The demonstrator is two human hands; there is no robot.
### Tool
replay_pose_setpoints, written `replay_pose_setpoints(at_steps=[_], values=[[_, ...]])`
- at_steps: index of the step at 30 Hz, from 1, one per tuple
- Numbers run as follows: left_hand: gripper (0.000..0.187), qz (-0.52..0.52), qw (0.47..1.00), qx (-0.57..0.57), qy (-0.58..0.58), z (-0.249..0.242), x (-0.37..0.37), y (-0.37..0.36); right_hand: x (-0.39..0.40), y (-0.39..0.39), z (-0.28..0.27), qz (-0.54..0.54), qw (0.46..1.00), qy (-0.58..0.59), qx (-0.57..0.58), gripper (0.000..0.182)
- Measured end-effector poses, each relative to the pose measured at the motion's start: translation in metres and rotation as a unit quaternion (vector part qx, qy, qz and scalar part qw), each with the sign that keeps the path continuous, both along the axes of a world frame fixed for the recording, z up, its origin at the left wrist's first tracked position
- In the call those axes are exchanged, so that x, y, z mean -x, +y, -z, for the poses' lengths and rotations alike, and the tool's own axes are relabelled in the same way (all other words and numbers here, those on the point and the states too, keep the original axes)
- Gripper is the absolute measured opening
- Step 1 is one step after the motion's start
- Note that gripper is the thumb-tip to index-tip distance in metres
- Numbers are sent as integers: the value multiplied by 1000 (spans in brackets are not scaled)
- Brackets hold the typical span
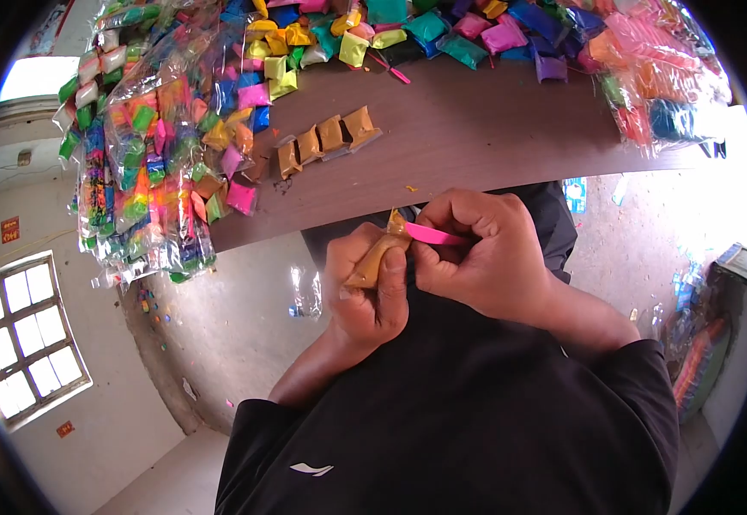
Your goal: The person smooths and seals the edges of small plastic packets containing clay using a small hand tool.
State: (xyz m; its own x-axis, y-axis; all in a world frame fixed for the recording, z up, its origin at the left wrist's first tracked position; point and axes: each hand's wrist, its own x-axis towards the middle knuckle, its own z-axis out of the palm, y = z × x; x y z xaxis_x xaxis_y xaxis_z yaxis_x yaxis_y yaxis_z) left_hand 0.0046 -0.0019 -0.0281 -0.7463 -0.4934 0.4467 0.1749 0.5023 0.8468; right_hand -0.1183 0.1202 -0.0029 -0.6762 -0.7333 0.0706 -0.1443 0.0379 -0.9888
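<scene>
My left hand (pixel 366 290) is closed around a small tan packet (pixel 376 260), held upright in front of my chest. My right hand (pixel 474 251) pinches a thin pink stick (pixel 433 233) whose tip meets the top of that packet. Both hands touch each other just below the edge of the brown table (pixel 476 129). On the table, a row of several similar tan packets (pixel 329 137) lies side by side.
Heaps of small coloured packets (pixel 408 34) cover the far side of the table. Clear plastic bags full of packets (pixel 146 163) hang over the left end, and more bags (pixel 661 77) lie at the right. Another pink stick (pixel 396 72) lies near the pile. A concrete floor shows below.
</scene>
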Motion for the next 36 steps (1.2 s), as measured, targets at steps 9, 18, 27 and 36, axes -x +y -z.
replay_pose_setpoints(at_steps=[9, 18, 27, 36], values=[[23, 56, 996, 73, 3, 0, 0, -6, 6, 4, -1, 11, 999, -35, 40, 12], [18, 40, 999, 8, -28, -1, 1, -3, 1, 8, 3, -3, 996, 12, 86, 17], [20, 24, 987, 160, -23, 6, 5, -12, 11, 2, 5, 59, 971, 226, 40, 11], [19, 25, 981, 188, -51, 4, 9, -18, 11, 5, 0, 26, 981, 185, 56, 11]])
